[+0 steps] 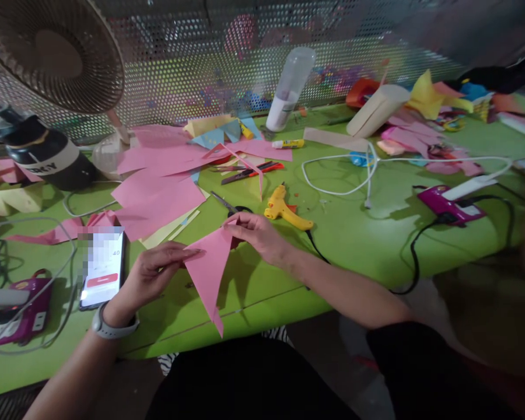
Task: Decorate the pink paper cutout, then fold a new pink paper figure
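Note:
Between my two hands hangs a folded piece of pink paper, its narrow tip pointing down over the front of the green table. My left hand, with a pale watch on the wrist, pinches the paper's left corner. My right hand grips its upper right corner, and some of those fingers are hidden behind the paper. Just beyond my right hand lie dark scissors, partly covered by it. A yellow glue gun rests close by on the right.
Pink sheets are piled behind my left hand, beside a lit phone. A fan, a dark bottle and a clear bottle stand at the back. Cables run to purple power strips at both sides.

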`<state>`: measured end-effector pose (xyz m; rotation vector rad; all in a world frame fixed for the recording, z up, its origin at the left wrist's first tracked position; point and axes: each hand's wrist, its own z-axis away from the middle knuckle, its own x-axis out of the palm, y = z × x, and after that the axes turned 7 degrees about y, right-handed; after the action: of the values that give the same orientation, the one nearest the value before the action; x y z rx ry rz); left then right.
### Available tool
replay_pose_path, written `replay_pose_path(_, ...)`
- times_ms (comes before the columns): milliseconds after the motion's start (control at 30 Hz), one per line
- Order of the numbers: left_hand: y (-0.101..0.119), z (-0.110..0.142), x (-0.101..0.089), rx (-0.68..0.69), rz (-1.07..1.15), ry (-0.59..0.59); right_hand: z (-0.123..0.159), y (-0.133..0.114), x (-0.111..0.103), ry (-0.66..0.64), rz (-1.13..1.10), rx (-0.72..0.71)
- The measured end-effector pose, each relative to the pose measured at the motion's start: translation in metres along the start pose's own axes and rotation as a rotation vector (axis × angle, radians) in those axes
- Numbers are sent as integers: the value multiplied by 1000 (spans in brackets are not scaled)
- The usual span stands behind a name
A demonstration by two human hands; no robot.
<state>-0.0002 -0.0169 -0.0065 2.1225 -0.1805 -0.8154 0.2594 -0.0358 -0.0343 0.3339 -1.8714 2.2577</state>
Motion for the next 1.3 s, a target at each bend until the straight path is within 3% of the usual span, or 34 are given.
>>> replay_pose_path(533,2,4,3,-93,91,53,1,0,-3,-70,-70,-62)
replay_pose_path(733,6,3,5,-191,205,143,1,2,-7,-152,-140,-66)
replay_pose_path(967,6,4,7,-210,240,97,-3,7,-5,-68,-61,-131)
replay_pose_path(1300,4,2,3,-221,219,112,0,0,-7,-125,-94,-86)
